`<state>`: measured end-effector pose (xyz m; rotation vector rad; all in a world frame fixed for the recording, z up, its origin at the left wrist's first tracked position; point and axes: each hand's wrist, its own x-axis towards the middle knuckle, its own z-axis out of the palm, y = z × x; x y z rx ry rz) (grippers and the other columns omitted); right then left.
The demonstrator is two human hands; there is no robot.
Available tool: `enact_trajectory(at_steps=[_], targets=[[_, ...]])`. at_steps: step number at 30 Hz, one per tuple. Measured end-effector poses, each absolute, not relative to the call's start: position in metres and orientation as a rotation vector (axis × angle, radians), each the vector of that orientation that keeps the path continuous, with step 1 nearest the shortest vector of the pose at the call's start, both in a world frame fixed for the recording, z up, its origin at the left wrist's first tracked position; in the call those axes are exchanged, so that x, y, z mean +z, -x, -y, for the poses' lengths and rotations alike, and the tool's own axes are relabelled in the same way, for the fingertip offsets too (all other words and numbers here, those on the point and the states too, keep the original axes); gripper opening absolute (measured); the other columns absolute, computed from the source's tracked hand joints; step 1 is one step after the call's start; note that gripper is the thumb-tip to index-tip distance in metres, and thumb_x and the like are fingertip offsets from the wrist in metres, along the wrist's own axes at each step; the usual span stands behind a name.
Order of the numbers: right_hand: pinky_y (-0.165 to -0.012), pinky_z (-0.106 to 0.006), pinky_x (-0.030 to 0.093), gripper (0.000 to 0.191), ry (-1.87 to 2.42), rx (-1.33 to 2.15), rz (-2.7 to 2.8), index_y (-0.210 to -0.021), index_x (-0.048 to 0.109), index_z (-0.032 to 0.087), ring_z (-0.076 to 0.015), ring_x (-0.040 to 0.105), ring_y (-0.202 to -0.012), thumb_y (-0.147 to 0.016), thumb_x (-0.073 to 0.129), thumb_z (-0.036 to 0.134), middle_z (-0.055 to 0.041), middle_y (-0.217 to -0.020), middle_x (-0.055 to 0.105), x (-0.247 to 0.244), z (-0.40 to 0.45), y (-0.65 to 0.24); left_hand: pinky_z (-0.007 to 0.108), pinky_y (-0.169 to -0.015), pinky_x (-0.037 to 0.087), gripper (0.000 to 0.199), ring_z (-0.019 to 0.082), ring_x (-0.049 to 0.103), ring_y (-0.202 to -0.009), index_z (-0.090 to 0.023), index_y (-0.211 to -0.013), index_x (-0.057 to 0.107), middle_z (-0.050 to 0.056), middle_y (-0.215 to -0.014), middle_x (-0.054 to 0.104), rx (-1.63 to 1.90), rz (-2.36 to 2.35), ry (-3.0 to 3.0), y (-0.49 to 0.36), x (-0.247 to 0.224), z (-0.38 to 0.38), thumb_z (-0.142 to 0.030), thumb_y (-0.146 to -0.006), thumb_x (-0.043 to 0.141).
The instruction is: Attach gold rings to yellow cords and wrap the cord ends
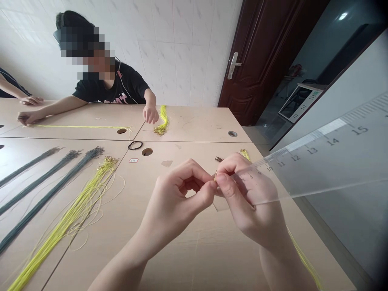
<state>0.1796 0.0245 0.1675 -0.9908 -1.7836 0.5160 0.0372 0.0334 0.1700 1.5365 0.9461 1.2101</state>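
Above the middle of the table, my left hand and my right hand meet fingertip to fingertip. Between them they pinch a tiny gold-coloured piece, mostly covered by the fingers. A clear ruler also sits in my right hand, lying across the palm and rising toward the upper right, its numbers facing me. A thin pale cord appears faintly below the hands; its upper end cannot be made out. Yellow cords run down behind my right wrist.
Yellow cords with gold ends and several dark green bundles lie at the left. Across the table, a person in black stretches a yellow cord near another yellow bundle. A black ring lies mid-table.
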Motion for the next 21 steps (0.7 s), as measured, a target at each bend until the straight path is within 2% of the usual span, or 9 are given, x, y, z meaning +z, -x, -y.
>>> enact_trajectory(at_steps=[4, 6, 9, 12, 14, 16, 18, 21], targets=[[-0.044, -0.025, 0.03, 0.015, 0.945, 0.682, 1.728, -0.077, 0.049, 0.019, -0.0099, 0.041, -0.056, -0.091, 0.045, 0.023, 0.0008, -0.069, 0.044, 0.169, -0.024, -0.18, 0.017, -0.049, 0.037, 0.016, 0.006, 0.045, -0.054, -0.015, -0.062, 0.056, -0.004, -0.058, 0.05, 1.239, -0.887, -1.463, -0.036, 0.172, -0.032, -0.008, -0.076, 0.057], [-0.048, -0.026, 0.039, 0.016, 0.874, 0.72, 1.654, -0.078, 0.052, 0.019, -0.0121, 0.049, -0.062, -0.092, 0.045, 0.023, -0.0013, -0.073, 0.05, 0.169, -0.024, -0.181, 0.017, -0.048, 0.037, 0.018, 0.006, 0.044, -0.052, -0.016, -0.059, 0.055, -0.004, -0.056, 0.049, 1.282, -0.869, -1.395, -0.036, 0.172, -0.032, -0.009, -0.076, 0.057], [-0.059, -0.033, 0.051, 0.02, 0.639, 0.75, 1.481, -0.079, 0.058, 0.02, -0.0169, 0.056, -0.073, -0.092, 0.044, 0.023, -0.0032, -0.076, 0.051, 0.17, -0.022, -0.183, 0.018, -0.048, 0.036, 0.021, 0.006, 0.043, -0.051, -0.016, -0.057, 0.053, -0.004, -0.055, 0.048, 1.339, -0.854, -1.338, -0.035, 0.172, -0.032, -0.008, -0.076, 0.057], [-0.06, -0.037, 0.056, 0.014, 0.476, 0.828, 1.391, -0.078, 0.06, 0.022, -0.0175, 0.056, -0.07, -0.089, 0.05, 0.025, -0.002, -0.07, 0.047, 0.172, -0.02, -0.187, 0.017, -0.049, 0.037, 0.021, 0.006, 0.044, -0.053, -0.016, -0.06, 0.053, -0.004, -0.061, 0.05, 1.298, -0.792, -1.368, -0.032, 0.17, -0.032, -0.01, -0.08, 0.057], [-0.065, -0.036, 0.057, 0.004, 0.441, 0.918, 1.333, -0.081, 0.057, 0.025, -0.0167, 0.057, -0.07, -0.084, 0.059, 0.025, 0.0, -0.067, 0.048, 0.174, -0.019, -0.189, 0.017, -0.051, 0.038, 0.018, 0.006, 0.045, -0.056, -0.017, -0.065, 0.054, -0.003, -0.066, 0.052, 1.262, -0.742, -1.402, -0.029, 0.168, -0.031, -0.014, -0.083, 0.057], [-0.082, -0.04, 0.054, 0.014, 0.418, 1.003, 1.279, -0.084, 0.053, 0.028, -0.0172, 0.059, -0.079, -0.08, 0.065, 0.022, 0.0024, -0.064, 0.049, 0.177, -0.018, -0.189, 0.017, -0.053, 0.04, 0.016, 0.006, 0.046, -0.059, -0.018, -0.07, 0.055, -0.003, -0.07, 0.053, 1.252, -0.699, -1.425, -0.028, 0.168, -0.028, -0.018, -0.085, 0.056], [-0.095, -0.046, 0.046, 0.019, 0.402, 1.04, 1.255, -0.083, 0.05, 0.028, -0.018, 0.058, -0.088, -0.079, 0.066, 0.018, 0.0034, -0.062, 0.049, 0.178, -0.018, -0.187, 0.015, -0.054, 0.04, 0.014, 0.006, 0.046, -0.06, -0.018, -0.073, 0.056, -0.003, -0.073, 0.055, 1.257, -0.677, -1.429, -0.027, 0.168, -0.025, -0.018, -0.087, 0.055], [-0.094, -0.046, 0.045, 0.019, 0.395, 1.107, 1.281, -0.078, 0.048, 0.026, -0.019, 0.058, -0.09, -0.079, 0.064, 0.015, 0.0033, -0.058, 0.048, 0.179, -0.019, -0.182, 0.013, -0.053, 0.04, 0.012, 0.004, 0.046, -0.059, -0.018, -0.076, 0.057, -0.003, -0.074, 0.058, 1.273, -0.69, -1.45, -0.027, 0.17, -0.022, -0.016, -0.087, 0.054]])
